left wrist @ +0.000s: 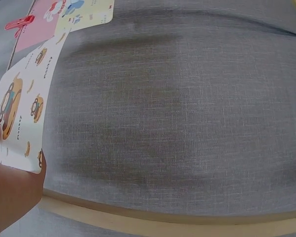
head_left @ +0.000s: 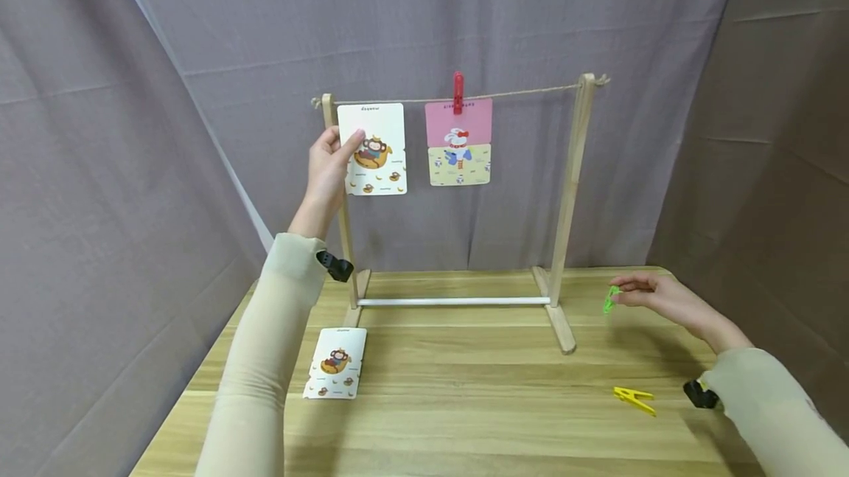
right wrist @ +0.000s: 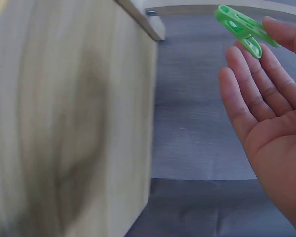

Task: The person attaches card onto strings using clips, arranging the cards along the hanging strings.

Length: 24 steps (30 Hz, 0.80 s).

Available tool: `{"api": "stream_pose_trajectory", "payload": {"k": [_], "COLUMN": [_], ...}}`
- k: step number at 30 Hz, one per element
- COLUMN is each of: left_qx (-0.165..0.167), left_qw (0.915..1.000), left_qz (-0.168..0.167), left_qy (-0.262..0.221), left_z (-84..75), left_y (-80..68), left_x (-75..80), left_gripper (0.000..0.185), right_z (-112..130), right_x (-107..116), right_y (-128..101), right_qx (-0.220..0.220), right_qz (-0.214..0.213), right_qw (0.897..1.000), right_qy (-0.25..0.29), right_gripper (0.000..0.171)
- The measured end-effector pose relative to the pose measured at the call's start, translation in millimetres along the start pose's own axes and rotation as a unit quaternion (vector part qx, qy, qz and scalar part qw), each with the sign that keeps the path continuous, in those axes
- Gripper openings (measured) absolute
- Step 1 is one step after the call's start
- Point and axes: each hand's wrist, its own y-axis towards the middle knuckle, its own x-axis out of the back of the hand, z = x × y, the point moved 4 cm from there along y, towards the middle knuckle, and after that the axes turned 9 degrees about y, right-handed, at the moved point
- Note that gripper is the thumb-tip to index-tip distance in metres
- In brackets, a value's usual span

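**Green peg at the right fingertips, monkey card held up at the line**

Nearest the lens: two sleeved forearms, then a yellow peg [head_left: 634, 399] lying loose on the wooden table [head_left: 464, 403] at about 7 o'clock from the right hand [head_left: 663, 298]. Right hand low over the table's right end, fingers mostly straight, a green peg [head_left: 611, 299] pinched at the tips (in the right wrist view [right wrist: 240, 29] sticking out beyond the fingertips toward 10 o'clock, long axis slanted, palm open below it). Left hand [head_left: 329, 167] raised to the left post of the wooden rack [head_left: 569, 204], thumb and fingers gripping the left edge of a monkey card [head_left: 373, 149], top edge just under the string [head_left: 517, 93]; no peg on it yet. From the green peg, top of that card at roughly 10 o'clock, well apart, across the rack. Right hand alone carrying a peg; left hand nearer the card. Beside it at 3 o'clock, a pink rabbit card [head_left: 459, 141] hung by a red peg [head_left: 458, 92]. Second monkey card [head_left: 335, 363] flat on the table near the left foot.
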Motion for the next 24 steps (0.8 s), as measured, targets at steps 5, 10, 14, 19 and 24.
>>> {"api": "stream_pose_trajectory", "payload": {"k": [5, 10, 14, 19, 24], "left_qx": [0.001, 0.005, 0.009, 0.01, 0.008], "left_qw": [0.9999, 0.9999, 0.9999, 0.9999, 1.0], "left_qz": [0.002, 0.001, 0.0, -0.003, -0.005], "left_qy": [0.014, 0.013, 0.006, 0.003, -0.003], "left_z": [-1.2, -1.1, -1.1, -2.6, -3.4], "left_y": [-1.1, -2.1, -3.2, -3.9, -4.1], "left_x": [-0.1, 0.6, -0.1, -0.4, -2.2], "left_gripper": [0.016, 0.016, 0.016, 0.015, 0.014], "right_z": [11, 18, 24, 39, 58], "right_x": [16, 36, 54, 73, 87], "right_y": [3, 6, 8, 15, 23], "right_qx": [-0.001, -0.008, -0.007, 0.003, -0.006], "right_qz": [-0.01, -0.034, -0.054, -0.067, -0.071], "right_qw": [1.0, 0.999, 0.998, 0.997, 0.997], "right_qy": [0.013, 0.028, 0.043, 0.042, 0.014], "right_gripper": [0.053, 0.054, 0.053, 0.051, 0.058]}}
